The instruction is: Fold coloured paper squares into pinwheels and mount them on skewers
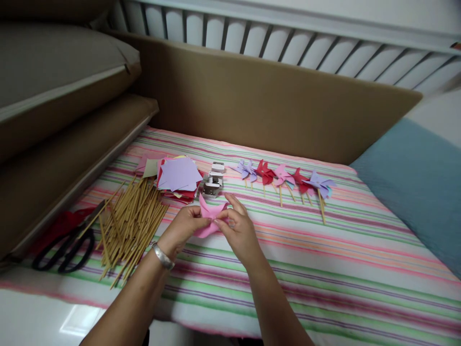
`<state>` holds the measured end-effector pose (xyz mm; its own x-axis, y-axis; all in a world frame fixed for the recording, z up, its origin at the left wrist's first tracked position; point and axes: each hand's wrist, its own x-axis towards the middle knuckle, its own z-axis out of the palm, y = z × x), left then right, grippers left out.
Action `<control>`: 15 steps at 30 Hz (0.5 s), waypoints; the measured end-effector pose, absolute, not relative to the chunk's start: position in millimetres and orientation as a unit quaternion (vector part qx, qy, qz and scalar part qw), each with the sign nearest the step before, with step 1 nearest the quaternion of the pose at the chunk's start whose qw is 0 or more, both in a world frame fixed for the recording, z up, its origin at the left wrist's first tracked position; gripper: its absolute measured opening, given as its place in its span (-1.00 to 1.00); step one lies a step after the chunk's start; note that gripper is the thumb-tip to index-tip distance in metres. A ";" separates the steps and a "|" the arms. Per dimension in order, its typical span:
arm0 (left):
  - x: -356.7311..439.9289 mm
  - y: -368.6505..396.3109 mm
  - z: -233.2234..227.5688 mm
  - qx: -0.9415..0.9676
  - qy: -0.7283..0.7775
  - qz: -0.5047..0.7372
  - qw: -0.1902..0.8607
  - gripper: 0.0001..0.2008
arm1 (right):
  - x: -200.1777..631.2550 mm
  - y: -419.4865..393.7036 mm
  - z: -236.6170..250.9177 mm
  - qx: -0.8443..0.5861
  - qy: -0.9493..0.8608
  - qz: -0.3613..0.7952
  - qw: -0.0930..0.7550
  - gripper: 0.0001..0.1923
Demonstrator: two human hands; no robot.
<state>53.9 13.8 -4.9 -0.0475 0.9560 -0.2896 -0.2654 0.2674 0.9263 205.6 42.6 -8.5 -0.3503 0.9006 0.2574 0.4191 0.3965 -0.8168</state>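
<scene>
A pink paper pinwheel (206,230), its corners folded toward the middle, is held up between both hands over the striped cloth. My left hand (182,228), with a silver bracelet at the wrist, is closed on its left side, thumb pressed near the centre. My right hand (238,229) pinches at the centre from the right; whether a small pin is between the fingertips I cannot make out. Just beyond the hands stands a small metal holder (213,181). Left of it lies a stack of coloured paper squares (180,174), a lilac one on top.
Many thin wooden sticks (135,223) lie in a loose pile at the left, beside black-handled scissors (68,247) and something red (63,226). Finished-looking pinwheels (265,173) on sticks form a row at the back right. Brown cushions (72,125) and a brown panel (252,101) border the cloth.
</scene>
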 end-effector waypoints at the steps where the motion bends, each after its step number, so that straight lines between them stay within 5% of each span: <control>1: 53.6 13.6 -4.9 0.336 0.519 0.505 0.603 -0.83 | 205.6 42.7 -8.1 -0.440 -0.749 0.333 0.365 -0.95; 12: 55.4 16.7 -7.4 0.365 0.525 0.496 0.588 -0.86 | 204.7 42.1 -11.9 -0.478 -0.734 0.316 0.364 -0.95; 15: 54.2 16.9 -5.8 0.372 0.547 0.484 0.572 -0.90 | 207.7 41.3 -3.9 -0.477 -0.740 0.288 0.377 -0.66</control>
